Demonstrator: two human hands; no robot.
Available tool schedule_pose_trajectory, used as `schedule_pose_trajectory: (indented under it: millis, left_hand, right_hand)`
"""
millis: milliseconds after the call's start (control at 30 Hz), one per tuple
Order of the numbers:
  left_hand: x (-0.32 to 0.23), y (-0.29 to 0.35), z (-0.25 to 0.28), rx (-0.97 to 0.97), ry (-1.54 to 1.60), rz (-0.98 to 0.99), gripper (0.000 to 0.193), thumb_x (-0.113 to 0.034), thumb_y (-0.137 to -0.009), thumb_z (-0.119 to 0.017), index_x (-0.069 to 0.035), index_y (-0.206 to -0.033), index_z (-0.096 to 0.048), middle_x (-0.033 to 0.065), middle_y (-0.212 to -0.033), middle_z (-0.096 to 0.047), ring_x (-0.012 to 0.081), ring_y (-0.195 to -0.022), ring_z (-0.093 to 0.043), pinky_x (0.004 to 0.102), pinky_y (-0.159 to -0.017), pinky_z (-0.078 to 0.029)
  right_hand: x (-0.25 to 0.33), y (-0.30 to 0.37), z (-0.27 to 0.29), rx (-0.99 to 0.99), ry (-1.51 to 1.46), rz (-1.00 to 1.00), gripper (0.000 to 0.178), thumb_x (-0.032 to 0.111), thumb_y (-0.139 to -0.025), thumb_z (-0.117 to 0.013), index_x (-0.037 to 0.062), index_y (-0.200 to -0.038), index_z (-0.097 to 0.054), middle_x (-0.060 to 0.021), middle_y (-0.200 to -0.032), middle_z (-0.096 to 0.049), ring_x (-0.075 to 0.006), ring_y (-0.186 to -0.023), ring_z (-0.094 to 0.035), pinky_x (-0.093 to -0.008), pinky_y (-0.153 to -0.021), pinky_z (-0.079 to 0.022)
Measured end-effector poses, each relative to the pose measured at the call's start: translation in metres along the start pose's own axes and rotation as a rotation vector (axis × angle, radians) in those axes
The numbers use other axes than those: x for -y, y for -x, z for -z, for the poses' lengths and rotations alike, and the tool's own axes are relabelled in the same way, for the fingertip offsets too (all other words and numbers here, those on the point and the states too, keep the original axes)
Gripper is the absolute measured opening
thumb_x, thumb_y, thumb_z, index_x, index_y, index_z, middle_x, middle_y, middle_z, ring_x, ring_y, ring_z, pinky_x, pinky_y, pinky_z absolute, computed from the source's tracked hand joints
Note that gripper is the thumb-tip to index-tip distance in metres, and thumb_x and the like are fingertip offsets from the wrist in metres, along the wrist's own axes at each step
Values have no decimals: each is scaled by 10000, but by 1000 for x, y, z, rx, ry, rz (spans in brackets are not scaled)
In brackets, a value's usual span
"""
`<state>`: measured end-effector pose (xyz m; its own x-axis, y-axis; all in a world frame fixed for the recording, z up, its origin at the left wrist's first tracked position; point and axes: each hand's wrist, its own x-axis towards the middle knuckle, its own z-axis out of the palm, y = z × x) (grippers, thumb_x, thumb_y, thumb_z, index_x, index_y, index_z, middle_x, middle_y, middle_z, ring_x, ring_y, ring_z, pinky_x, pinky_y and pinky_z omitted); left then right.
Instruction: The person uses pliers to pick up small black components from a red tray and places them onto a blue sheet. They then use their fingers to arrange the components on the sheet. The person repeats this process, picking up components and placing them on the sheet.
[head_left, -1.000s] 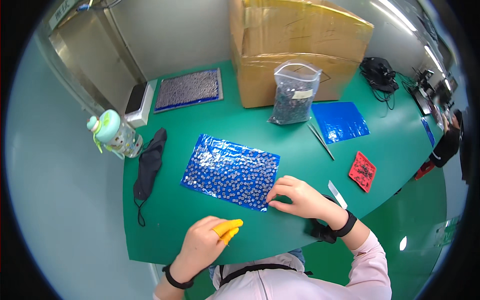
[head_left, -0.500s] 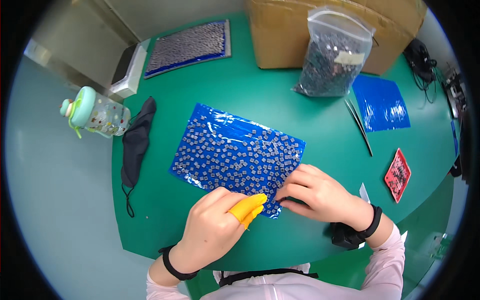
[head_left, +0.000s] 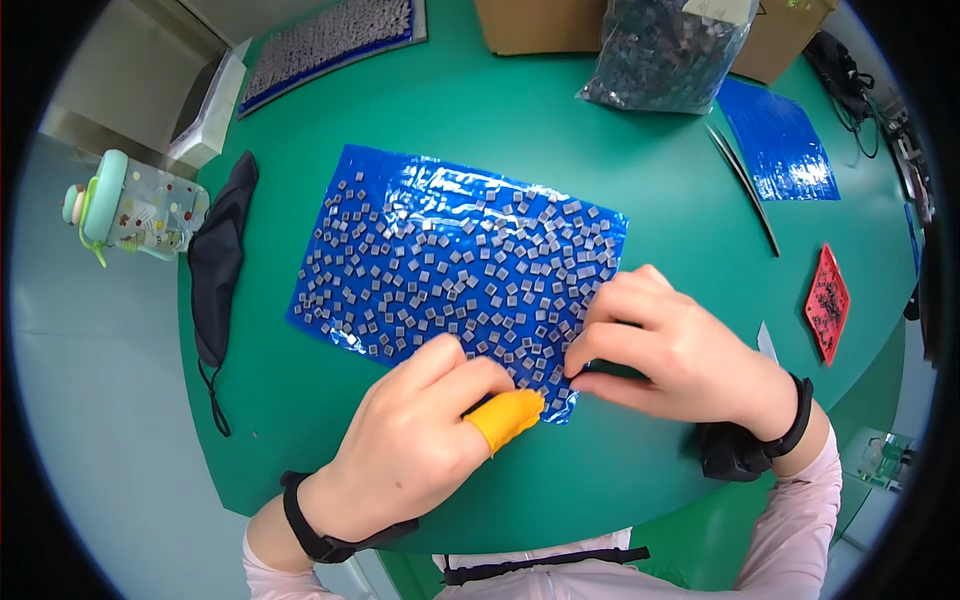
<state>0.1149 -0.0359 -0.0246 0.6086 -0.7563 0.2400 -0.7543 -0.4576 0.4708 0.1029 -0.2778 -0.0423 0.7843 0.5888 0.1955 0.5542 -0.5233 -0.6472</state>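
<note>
A blue sheet [head_left: 400,172] lies on the table, covered with rows and scatters of small grey square pieces [head_left: 470,282]. Over its near right corner is my left hand [head_left: 415,435], fingers curled and pressed together, with a yellow finger cot [head_left: 508,418] on one finger; its tip touches or hovers just over the sheet. Just to the right, my right hand [head_left: 675,350] pinches thumb and forefinger together by the sheet's right edge. A tiny dark spot shows at that pinch, too small to name. What the left fingertips hold, if anything, is hidden.
Right of the sheet lie tweezers [head_left: 745,190], another blue sheet [head_left: 785,140] and a red tray [head_left: 826,305] of small dark pieces. Behind stand a filled plastic bag [head_left: 660,60] and cardboard box [head_left: 540,25]. At left are a black mask [head_left: 215,265] and a bottle [head_left: 150,210].
The whole view has shifted, and the sheet looks larger and nearer. Both hands stay at its near right corner, fingers still closed; less of the yellow covering shows on my left hand.
</note>
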Motion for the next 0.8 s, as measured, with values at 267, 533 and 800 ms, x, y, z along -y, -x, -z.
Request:
schedule_pose_trajectory:
  millis: [267, 533, 800]
  left_hand:
    - [4, 3, -7, -21, -5, 15, 261, -84, -579, -861, -76, -806, -733, -7, -809, -634, 178, -676, -492, 278, -578, -405]
    - [3, -1, -8, -92, -25, 12, 255, -50, -585, -849, -70, -809, -730, 5, -806, -639, 192, -678, -503, 285, -567, -401]
    - [4, -1, -7, -124, -30, 41, 276, -41, -574, -847, -67, -824, -734, 10, -814, -645, 197, -699, -519, 284, -575, -414]
  right_hand:
    - [2, 0, -1, 29, 3, -55, 143, 108, -786, -728, 123, -877, -619, -26, -828, -542, -223, -825, -566, -344, -768, -416]
    - [1, -2, -2, -15, -2, -95, 131, 106, -787, -732, 102, -855, -620, -30, -813, -594, -231, -809, -599, -360, -752, -444]
    - [3, -3, -1, -49, -34, -110, 137, 134, -792, -739, 92, -848, -620, -46, -792, -596, -240, -772, -600, -367, -718, -460]
